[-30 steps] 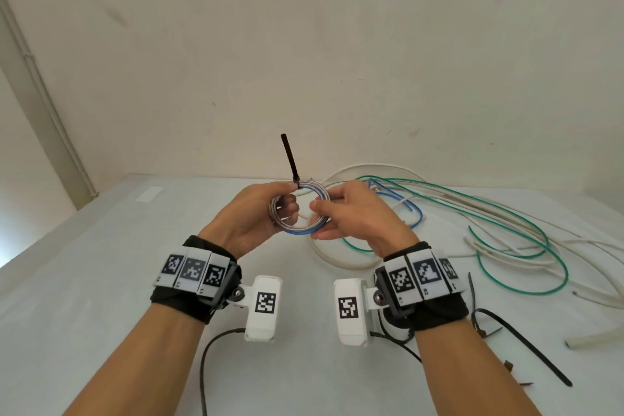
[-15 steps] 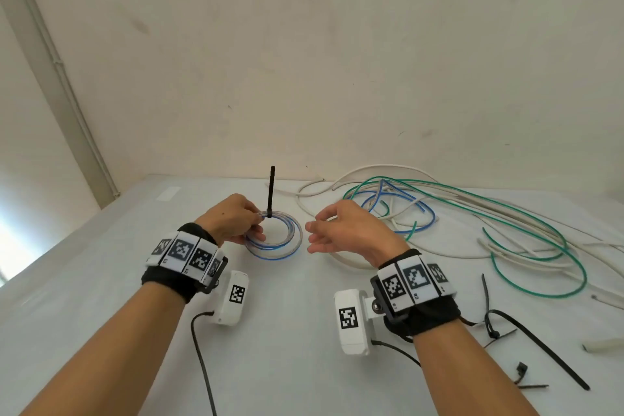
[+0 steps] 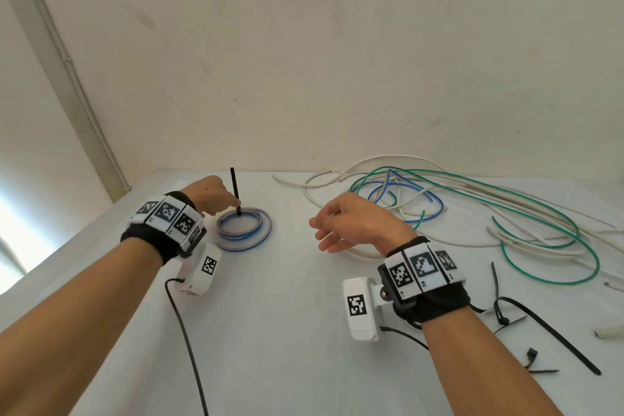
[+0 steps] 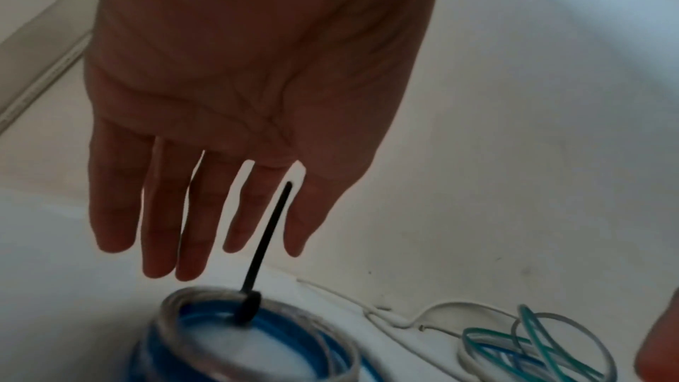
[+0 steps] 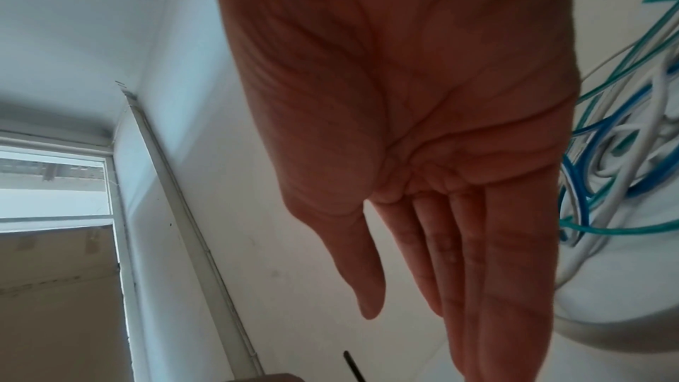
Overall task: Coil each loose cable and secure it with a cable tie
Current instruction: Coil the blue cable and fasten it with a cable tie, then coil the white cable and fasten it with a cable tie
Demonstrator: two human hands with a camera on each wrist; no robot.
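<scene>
A small blue and grey cable coil lies flat on the white table, left of centre. A black cable tie binds its far side, with the tail standing straight up. My left hand hovers just behind and left of the coil. The left wrist view shows that hand with straight fingers holding nothing, the tie tail rising between forefinger and thumb above the coil. My right hand floats open to the right, its flat palm bare.
Loose cables lie tangled at the back right: green, blue and white. Spare black cable ties lie near my right wrist. The wall stands right behind the table.
Both hands held the coil in the air a second ago. The right hand let go first; the left set the coil down on the table to the left and opened.
</scene>
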